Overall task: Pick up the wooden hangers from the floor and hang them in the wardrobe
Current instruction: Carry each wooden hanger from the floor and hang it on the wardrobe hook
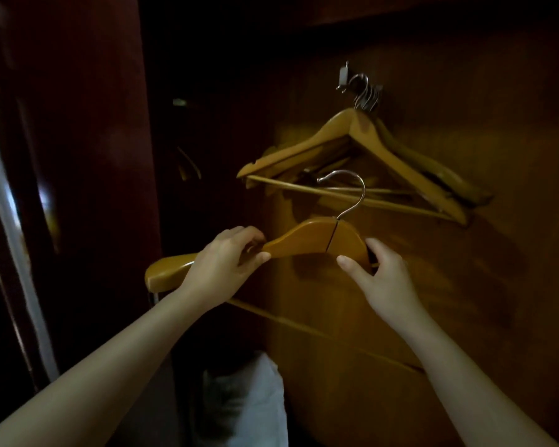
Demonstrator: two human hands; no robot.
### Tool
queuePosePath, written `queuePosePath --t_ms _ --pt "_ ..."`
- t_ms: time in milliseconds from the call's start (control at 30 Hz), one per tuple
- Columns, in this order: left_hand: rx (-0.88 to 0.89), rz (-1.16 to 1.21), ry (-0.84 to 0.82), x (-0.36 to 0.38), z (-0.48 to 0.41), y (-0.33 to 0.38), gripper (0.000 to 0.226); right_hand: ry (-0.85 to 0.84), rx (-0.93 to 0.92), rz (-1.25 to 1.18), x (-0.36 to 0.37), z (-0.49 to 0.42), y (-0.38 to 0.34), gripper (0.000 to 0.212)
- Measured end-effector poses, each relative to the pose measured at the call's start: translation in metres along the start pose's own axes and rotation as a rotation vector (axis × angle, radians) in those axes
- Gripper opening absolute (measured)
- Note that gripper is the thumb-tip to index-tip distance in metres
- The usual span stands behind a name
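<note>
Here the wooden hanger (pixel 317 237) spans both hands' grip.

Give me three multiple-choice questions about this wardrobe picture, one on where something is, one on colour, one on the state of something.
1. Where do the hung hangers hang?
A. on a wall hook
B. on a floor rack
C. on a door handle

2. What colour is the bundle at the bottom?
A. white
B. red
C. black

3. How is the held hanger held?
A. by both hands
B. by one hand
C. by no hand

Answers: 1 A, their metal hooks sit on the wall hook. 2 A, it shows pale white. 3 A, left hand and right hand both grip it.
</note>
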State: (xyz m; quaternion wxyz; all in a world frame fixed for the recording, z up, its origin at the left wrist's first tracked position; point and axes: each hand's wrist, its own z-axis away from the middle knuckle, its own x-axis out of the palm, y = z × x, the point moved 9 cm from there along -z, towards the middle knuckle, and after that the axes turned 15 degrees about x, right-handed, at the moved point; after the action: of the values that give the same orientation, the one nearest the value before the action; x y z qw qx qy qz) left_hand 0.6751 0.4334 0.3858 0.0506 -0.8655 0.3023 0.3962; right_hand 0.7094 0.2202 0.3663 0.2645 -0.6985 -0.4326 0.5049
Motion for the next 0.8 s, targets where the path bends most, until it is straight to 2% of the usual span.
queuePosePath --t_ms 167,267,533,800 --pt "0.089 -0.079 0.066 -0.015 -0.059 0.002 0.026 0.183 -0.070 0.045 -0.038 -0.036 -0.030 0.041" --pt "0.160 -0.103 0.113 -0.023 -0.097 0.005 0.027 0.254 -0.082 0.041 -0.060 -0.058 -0.043 0.051" --pt "0.294 -0.210 0.204 -0.032 -0.190 0.014 0.021 0.391 -0.119 0.092 -0.115 -0.115 -0.082 0.047" --pt "0.252 -0.218 0.220 -0.013 -0.245 -0.019 0.029 0.407 -0.063 0.192 -0.119 -0.177 -0.098 0.053"
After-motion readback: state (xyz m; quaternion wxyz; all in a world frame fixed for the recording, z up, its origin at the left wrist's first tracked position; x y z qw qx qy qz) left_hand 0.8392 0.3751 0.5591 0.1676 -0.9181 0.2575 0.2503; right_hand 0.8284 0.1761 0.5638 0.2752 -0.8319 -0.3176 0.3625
